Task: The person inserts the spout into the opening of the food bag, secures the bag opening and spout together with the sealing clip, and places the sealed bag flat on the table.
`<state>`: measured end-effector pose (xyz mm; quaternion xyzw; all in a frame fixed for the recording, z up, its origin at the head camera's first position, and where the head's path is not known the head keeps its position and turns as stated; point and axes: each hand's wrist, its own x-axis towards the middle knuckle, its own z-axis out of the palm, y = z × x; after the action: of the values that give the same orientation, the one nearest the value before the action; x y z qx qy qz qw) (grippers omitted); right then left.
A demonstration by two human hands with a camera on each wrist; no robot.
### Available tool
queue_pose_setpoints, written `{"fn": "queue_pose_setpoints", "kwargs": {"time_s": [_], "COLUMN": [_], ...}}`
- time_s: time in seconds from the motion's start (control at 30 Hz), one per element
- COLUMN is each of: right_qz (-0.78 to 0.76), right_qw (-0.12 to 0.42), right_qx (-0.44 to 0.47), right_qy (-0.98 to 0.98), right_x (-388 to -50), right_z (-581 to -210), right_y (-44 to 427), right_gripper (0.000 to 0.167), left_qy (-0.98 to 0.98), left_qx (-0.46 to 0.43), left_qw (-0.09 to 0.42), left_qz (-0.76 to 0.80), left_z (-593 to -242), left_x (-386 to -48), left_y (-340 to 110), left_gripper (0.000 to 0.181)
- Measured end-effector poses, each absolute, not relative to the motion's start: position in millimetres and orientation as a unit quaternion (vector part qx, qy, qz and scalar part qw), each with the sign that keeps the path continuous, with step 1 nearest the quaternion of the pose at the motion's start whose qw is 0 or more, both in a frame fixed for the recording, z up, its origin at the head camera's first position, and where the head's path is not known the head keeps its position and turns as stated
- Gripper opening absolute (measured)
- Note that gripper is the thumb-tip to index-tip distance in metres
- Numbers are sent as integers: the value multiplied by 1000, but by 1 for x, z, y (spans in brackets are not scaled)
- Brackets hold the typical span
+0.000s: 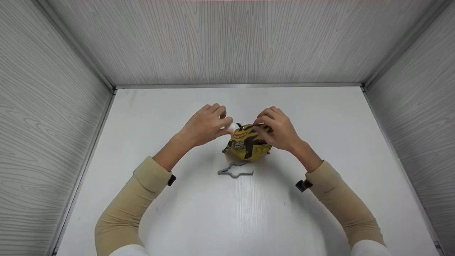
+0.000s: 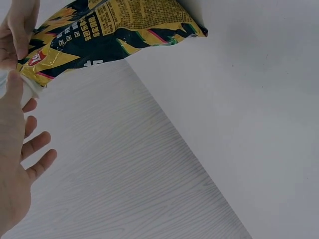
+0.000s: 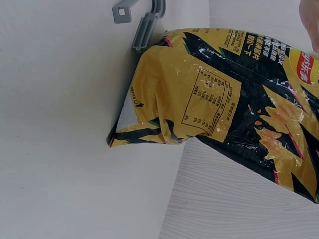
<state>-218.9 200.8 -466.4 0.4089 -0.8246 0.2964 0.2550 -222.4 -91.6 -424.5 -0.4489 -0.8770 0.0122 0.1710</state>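
A yellow-and-black chip bag [image 1: 249,147] stands on the table, its top edge between the two hands. My left hand [image 1: 205,125] pinches at the bag's upper left corner, where a small white piece [image 1: 233,127] shows; whether it belongs to the bag I cannot tell. With thumb and fingers, my right hand [image 1: 279,129] grips the upper right edge. The left wrist view shows the left hand [image 2: 15,144] by the bag [image 2: 107,30], its other fingers loosely spread. Just in front of the bag lies a grey plastic clip [image 1: 233,174], its arms apart.
The white table [image 1: 302,220] is bounded by a grey wood-grain back wall [image 1: 238,42] and side walls [image 1: 39,124]. In the right wrist view, the grey clip [image 3: 146,31] lies close to the bag's lower end.
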Motion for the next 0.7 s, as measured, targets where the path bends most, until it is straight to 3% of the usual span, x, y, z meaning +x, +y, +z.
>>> {"fn": "queue_pose_setpoints", "kwargs": {"time_s": [0.7], "right_qz": [292], "right_qw": [258], "right_qx": [427], "right_qy": [-816], "right_x": [-215], "right_z": [-465], "right_y": [202], "right_gripper": [13], "left_qy": [-874], "left_qx": [-449], "left_qw": [171], "left_qz": [71], "left_z": [-419], "left_x": [-216], "left_y": [-83], "left_gripper": [44]}}
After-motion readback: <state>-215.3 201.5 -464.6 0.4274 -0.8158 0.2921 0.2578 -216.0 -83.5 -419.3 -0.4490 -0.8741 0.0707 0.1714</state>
